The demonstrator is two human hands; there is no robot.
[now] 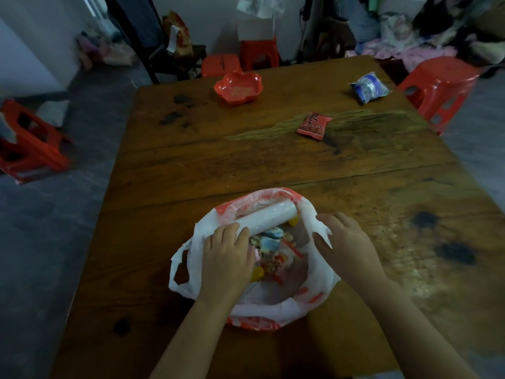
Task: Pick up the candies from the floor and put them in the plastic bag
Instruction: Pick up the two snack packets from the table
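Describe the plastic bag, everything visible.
The plastic bag is thin, crinkly white film with red print and a loop handle at its left. It sits slumped on the wooden table near the front edge, mouth spread wide. Inside lie wrapped candies and a white roll. The left hand reaches into it; the right hand holds the right rim.

A big wooden table [273, 165] with red stools around it.

A red flower-shaped dish [238, 88] sits at the far end of the table. A red snack packet [313, 126] lies near the middle, and a blue and white packet [369, 87] lies at the far right corner. One red stool [437, 87] stands on the right. Another red stool [30, 143] lies tipped over on the grey floor [54, 228].
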